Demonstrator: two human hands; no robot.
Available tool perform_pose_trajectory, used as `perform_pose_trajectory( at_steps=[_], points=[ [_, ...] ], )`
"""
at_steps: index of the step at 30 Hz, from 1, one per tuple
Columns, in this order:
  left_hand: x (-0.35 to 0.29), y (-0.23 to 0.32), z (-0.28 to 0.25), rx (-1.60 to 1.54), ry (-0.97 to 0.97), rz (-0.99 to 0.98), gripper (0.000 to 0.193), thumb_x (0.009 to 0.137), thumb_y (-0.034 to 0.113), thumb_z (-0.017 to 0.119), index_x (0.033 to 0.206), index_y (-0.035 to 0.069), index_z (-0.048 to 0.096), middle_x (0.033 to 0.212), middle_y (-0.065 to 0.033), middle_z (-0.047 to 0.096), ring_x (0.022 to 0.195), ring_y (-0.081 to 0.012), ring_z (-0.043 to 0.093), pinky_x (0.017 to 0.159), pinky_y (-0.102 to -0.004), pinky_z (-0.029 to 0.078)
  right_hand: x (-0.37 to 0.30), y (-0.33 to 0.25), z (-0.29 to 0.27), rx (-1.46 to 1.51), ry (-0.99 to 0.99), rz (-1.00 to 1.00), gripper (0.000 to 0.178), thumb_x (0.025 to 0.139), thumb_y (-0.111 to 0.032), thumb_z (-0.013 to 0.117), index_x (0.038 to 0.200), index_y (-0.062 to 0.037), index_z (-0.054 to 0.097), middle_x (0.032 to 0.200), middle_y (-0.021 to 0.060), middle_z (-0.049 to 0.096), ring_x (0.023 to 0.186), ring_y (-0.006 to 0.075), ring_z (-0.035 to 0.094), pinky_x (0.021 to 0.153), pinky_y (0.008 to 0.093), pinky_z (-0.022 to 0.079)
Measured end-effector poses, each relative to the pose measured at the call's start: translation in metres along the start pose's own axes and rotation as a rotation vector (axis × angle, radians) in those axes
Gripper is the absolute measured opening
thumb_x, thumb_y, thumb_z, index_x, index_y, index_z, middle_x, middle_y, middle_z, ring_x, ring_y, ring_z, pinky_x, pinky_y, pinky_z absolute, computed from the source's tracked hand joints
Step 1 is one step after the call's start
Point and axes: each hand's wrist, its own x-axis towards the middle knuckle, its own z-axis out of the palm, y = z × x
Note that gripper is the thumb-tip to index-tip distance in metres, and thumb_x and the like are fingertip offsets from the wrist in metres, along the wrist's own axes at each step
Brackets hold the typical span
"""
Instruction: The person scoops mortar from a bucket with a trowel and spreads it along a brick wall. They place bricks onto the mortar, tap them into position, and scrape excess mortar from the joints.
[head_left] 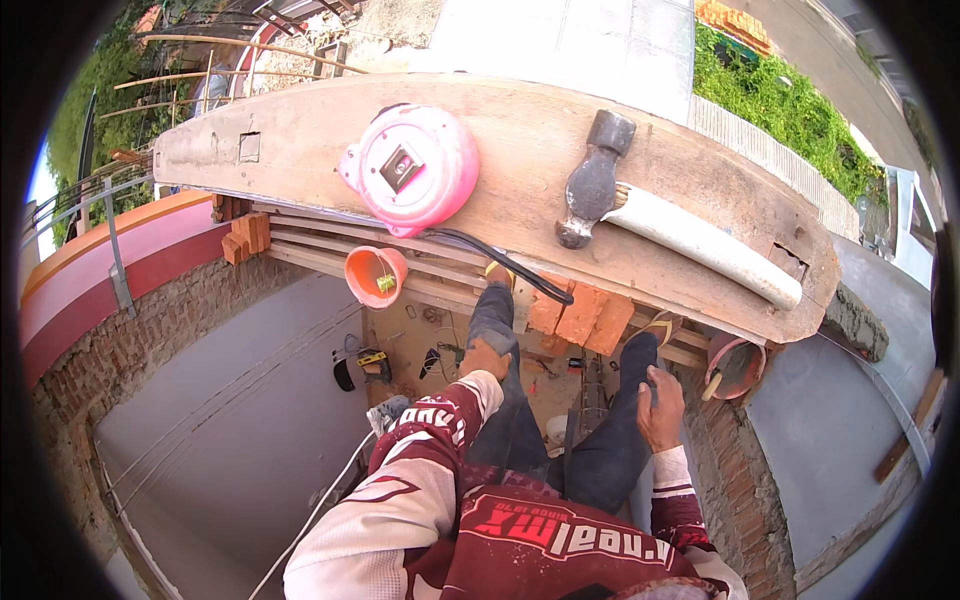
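High over a room with brick-edged walls, I sit with my left hand (pixel 484 360) resting on my left trouser leg (pixel 512 405), its fingers bent downward so that I cannot tell whether they grip the cloth, while my right hand (pixel 662 412) hovers bare by my right knee, fingers loosely parted. Beyond my feet, a long wooden board (pixel 310 150) carries a hammer (pixel 690 232), dark head toward the far edge and white handle slanting toward the board's right end. Left of it, well apart, a round pink case (pixel 445 175) lies flat near the board's near edge, beside a dark strap (pixel 500 262) that hangs over that edge. Below the board, an orange bucket (pixel 357 274) sits by wooden slats (pixel 430 290), orange bricks (pixel 602 325) are packed between my feet, and a pinkish bucket (pixel 742 388) stands to the right with a light-coloured handle jutting from it. On the floor far beneath me lies a yellow-and-black tool (pixel 374 362); green plants (pixel 790 105) crowd the upper right.
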Motion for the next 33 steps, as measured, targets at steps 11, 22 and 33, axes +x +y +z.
perform_pose_trajectory(
  at_steps=[11, 22, 33],
  points=[
    [0.008, -0.007, 0.004, -0.135, 0.027, -0.011, 0.094, 0.083, 0.049, 0.076, 0.147, -0.005, 0.033, 0.139, -0.0295, 0.055, 0.129, -0.0384, 0.057, 0.107, -0.0422, 0.047, 0.172, -0.229, -0.158, -0.708, 0.355, -0.445, 0.043, 0.096, -0.030, 0.068, 0.131, -0.0065, 0.063, 0.116, 0.0141, 0.063, 0.111, 0.0328, 0.056, 0.103, 0.0464, 0.038],
    [0.006, -0.001, -0.012, -0.088, -0.086, 0.017, 0.090, 0.084, 0.045, 0.075, 0.149, -0.002, 0.032, 0.142, -0.0289, 0.050, 0.131, -0.0370, 0.055, 0.108, -0.0438, 0.047, 0.097, -0.148, -0.167, -0.466, 0.424, -0.535, 0.046, 0.103, -0.043, 0.056, 0.117, 0.0011, 0.058, 0.096, 0.0160, 0.059, 0.084, 0.0314, 0.056, 0.075, 0.0431, 0.047],
    [0.041, 0.011, 0.052, -0.252, 0.201, 0.616, 0.044, 0.092, 0.022, 0.066, 0.131, 0.003, 0.057, 0.139, -0.0214, 0.056, 0.131, -0.0419, 0.051, 0.106, -0.0523, 0.044, -0.018, -0.053, -0.020, -0.114, -0.602, 0.255, 0.035, 0.091, -0.029, 0.071, 0.104, -0.0003, 0.055, 0.081, 0.0263, 0.065, 0.078, 0.0486, 0.065, 0.067, 0.0533, 0.051]
  ],
)
